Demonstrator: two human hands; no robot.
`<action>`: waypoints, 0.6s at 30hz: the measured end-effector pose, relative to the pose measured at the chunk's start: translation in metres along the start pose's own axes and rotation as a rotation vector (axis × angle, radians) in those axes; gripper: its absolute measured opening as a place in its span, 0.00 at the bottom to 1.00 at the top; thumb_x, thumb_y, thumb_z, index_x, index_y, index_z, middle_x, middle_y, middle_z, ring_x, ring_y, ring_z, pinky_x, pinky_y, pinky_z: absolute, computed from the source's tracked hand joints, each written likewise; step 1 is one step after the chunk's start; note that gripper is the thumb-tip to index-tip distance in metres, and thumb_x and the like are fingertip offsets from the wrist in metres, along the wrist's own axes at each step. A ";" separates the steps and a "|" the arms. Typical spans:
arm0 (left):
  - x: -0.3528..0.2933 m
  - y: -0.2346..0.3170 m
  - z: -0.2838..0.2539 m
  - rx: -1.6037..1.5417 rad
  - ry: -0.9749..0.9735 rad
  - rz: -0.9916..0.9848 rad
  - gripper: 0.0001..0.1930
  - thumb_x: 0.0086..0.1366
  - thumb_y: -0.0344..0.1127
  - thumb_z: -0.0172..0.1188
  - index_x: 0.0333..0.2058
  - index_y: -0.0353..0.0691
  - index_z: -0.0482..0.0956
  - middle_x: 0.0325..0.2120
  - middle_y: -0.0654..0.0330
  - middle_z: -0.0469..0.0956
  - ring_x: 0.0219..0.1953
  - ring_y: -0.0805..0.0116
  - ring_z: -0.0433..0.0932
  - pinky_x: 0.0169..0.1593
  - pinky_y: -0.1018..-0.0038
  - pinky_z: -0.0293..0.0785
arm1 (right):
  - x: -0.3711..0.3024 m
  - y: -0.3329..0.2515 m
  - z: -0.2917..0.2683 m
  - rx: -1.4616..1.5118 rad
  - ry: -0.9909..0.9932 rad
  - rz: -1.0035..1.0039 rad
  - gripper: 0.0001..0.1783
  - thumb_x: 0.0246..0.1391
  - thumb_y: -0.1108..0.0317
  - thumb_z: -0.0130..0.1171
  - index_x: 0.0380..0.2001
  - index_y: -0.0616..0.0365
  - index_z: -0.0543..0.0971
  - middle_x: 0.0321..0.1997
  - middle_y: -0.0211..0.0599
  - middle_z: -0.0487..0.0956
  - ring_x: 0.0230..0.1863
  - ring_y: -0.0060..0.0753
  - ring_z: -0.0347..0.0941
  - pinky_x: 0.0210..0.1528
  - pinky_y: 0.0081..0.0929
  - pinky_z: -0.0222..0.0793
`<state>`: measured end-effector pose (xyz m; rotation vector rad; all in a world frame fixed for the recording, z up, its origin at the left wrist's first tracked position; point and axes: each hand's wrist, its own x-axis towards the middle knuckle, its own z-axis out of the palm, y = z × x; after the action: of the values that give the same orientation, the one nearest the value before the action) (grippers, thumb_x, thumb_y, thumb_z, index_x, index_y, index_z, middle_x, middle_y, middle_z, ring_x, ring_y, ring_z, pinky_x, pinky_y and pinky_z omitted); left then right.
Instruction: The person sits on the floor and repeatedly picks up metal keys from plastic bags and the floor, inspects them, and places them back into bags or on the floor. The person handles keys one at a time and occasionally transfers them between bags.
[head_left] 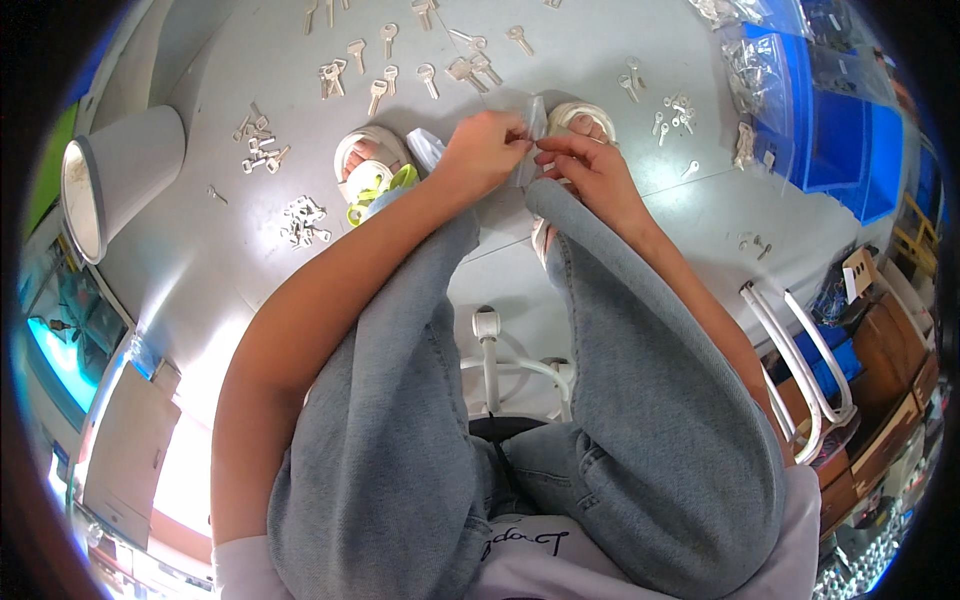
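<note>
Between my two hands is a small clear plastic bag (535, 112), raised above the floor in front of my knees. My left hand (484, 150) is closed, with its thumb and fingers pinching the bag's left edge. My right hand (592, 172) pinches at the bag's right side with thumb and forefinger, the other fingers curled. Whether anything is inside the bag, I cannot tell. Beyond my hands, several loose metal keys (427, 80) lie on the grey floor. A white plastic piece (426, 148) lies beside my left foot.
Piles of keys lie at the left (304, 222) and right (681, 113). A white bin (130, 175) stands far left. Blue crates (820, 130) with bagged parts are at the right, near a white metal stool frame (800, 360). A wheeled chair base (487, 340) shows between my legs.
</note>
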<state>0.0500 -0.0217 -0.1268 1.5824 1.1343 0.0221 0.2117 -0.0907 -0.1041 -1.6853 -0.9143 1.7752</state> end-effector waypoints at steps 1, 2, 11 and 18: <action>-0.001 -0.004 -0.002 -0.016 -0.027 -0.007 0.14 0.50 0.41 0.60 0.29 0.36 0.77 0.21 0.56 0.76 0.24 0.70 0.74 0.31 0.73 0.70 | 0.001 0.002 -0.001 -0.010 -0.001 -0.003 0.15 0.52 0.69 0.48 0.41 0.64 0.73 0.34 0.38 0.78 0.33 0.25 0.74 0.37 0.20 0.68; -0.003 -0.007 -0.003 -0.031 -0.054 -0.015 0.14 0.49 0.41 0.60 0.29 0.35 0.77 0.21 0.55 0.76 0.24 0.69 0.75 0.31 0.73 0.70 | 0.001 0.004 -0.001 -0.014 0.005 -0.011 0.15 0.52 0.67 0.48 0.40 0.64 0.74 0.33 0.38 0.78 0.33 0.25 0.74 0.37 0.20 0.68; -0.010 0.004 0.005 -0.023 0.037 0.008 0.11 0.49 0.39 0.60 0.25 0.35 0.76 0.19 0.54 0.75 0.23 0.68 0.75 0.29 0.73 0.70 | 0.004 -0.010 0.007 -0.267 0.100 -0.108 0.14 0.49 0.63 0.52 0.30 0.65 0.78 0.24 0.40 0.78 0.25 0.27 0.74 0.31 0.21 0.67; -0.007 0.011 -0.002 -0.152 -0.043 0.031 0.10 0.52 0.36 0.58 0.25 0.34 0.74 0.16 0.58 0.72 0.21 0.72 0.71 0.27 0.74 0.67 | 0.011 -0.012 -0.003 -0.273 0.123 -0.170 0.10 0.45 0.68 0.55 0.26 0.65 0.76 0.19 0.42 0.76 0.21 0.31 0.74 0.30 0.26 0.67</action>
<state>0.0518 -0.0239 -0.1141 1.4586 1.0502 0.0927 0.2130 -0.0746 -0.1022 -1.7995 -1.2494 1.4714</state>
